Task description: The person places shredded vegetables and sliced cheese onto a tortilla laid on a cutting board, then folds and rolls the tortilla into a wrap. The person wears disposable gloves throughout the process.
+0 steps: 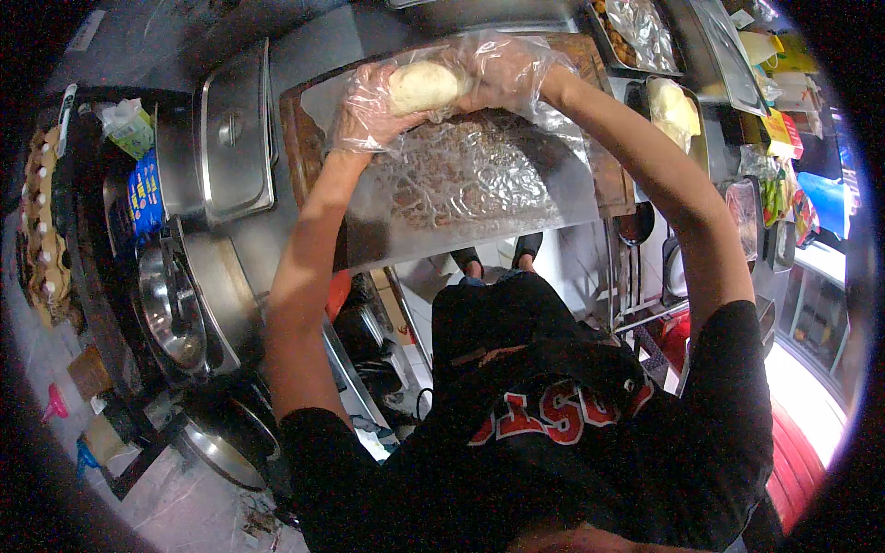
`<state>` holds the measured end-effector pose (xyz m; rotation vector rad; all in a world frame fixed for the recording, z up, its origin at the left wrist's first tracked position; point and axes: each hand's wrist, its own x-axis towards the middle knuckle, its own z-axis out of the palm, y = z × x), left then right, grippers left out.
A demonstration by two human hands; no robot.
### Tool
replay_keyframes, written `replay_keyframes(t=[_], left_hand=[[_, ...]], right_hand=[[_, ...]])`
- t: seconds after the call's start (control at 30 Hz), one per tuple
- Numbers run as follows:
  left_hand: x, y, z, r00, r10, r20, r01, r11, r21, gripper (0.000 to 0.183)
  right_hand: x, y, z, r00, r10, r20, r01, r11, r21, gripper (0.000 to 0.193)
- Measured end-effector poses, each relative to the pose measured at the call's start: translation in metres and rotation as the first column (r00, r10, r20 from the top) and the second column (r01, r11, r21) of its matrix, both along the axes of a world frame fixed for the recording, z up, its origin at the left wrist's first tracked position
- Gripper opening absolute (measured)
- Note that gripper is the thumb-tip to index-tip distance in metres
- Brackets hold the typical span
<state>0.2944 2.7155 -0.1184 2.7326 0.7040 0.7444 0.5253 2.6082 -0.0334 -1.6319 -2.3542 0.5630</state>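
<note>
A pale, oblong roll [428, 87], like dough or a filled wrap, is held between my two hands over the far part of a wooden board [297, 138]. My left hand [367, 109], in a clear plastic glove, grips its left end with fingers curled around and under it. At the right end my right hand [507, 72] is closed on it too, also in a loose clear glove that partly hides the fingers. Beneath them, a wrinkled sheet of clear plastic film [470, 180] lies over the board and hangs past its near edge.
To the left stand a lidded steel pan [236, 138], a steel bowl [172, 313] and a tray of eggs [44, 221]. On the right are a foil-covered tray [641, 32], a container of pale yellow food [673, 112] and green vegetables [772, 189]. Tiled floor shows below the board.
</note>
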Motion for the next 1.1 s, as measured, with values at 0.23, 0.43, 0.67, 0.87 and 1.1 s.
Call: replay_keyframes(t=[0.23,0.43,0.67,0.87,1.1], left_hand=[[-0.011,-0.019,0.009,0.989,-0.022,-0.144,0.015,0.999,-0.049,0.085],[-0.029,-0.062,0.013,0.999,-0.005,-0.046,0.006,1.000,0.007,0.082],[-0.036,-0.090,0.028,0.977,0.072,-0.199,-0.113,0.973,-0.199,0.088],[-0.077,-0.069,0.028,0.948,0.154,0.278,0.147,0.561,-0.815,0.052],[-0.058,-0.100,0.042,0.975,0.172,0.143,-0.110,0.926,-0.361,0.030]], right_hand=[[-0.010,-0.022,-0.015,0.986,-0.139,0.093,0.147,0.985,-0.087,0.071],[-0.015,-0.045,-0.037,0.994,-0.008,0.111,-0.032,0.935,0.353,0.077],[-0.019,-0.063,-0.044,0.998,0.014,0.062,-0.022,0.991,0.132,0.080],[-0.027,-0.074,-0.043,0.999,0.019,-0.049,-0.016,0.998,0.065,0.084],[-0.026,-0.074,-0.040,0.997,0.003,-0.077,0.001,0.999,0.052,0.084]])
